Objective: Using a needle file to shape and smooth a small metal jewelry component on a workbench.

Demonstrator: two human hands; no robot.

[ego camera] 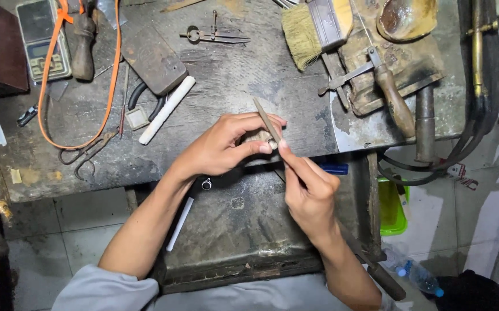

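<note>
My left hand [221,144] grips a small pale metal piece [259,137] at the front edge of the dark workbench [232,80]. Only a bit of the piece shows between the fingers. My right hand [310,193] pinches a thin grey file [267,121] between thumb and forefinger. The file slants up and left, and its lower part lies against the small piece. Both hands hover over an open metal drawer [244,224] below the bench edge.
On the bench lie a wide brush [313,29], a wooden-handled tool [390,95], dividers [215,35], a white stick [168,109], pliers [146,95], an orange cord [111,69] and a pocket scale [41,37]. A green tub [392,207] and a plastic bottle [413,273] sit on the tiled floor at right.
</note>
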